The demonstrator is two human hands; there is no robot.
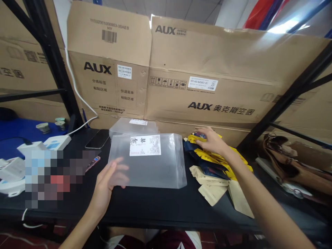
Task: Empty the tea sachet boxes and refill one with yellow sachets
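Head view: my left grip [107,176], nearly closed, has clear bag [153,171] by left edge, centre frame; bag probably light, slick, bendy. Right grip [211,140] half-curled over yellow packets [207,156], right of centre; can't tell if pinching. Packets likely soft; I'd take corners.

Before you, a black tabletop [145,207] meets a wall of AUX-printed cardboard [171,100], framed by slanting black metal posts [55,65]. Above are pale ceiling panels [192,9] and bright glare [287,27]; below, reddish floor tiles [210,239].
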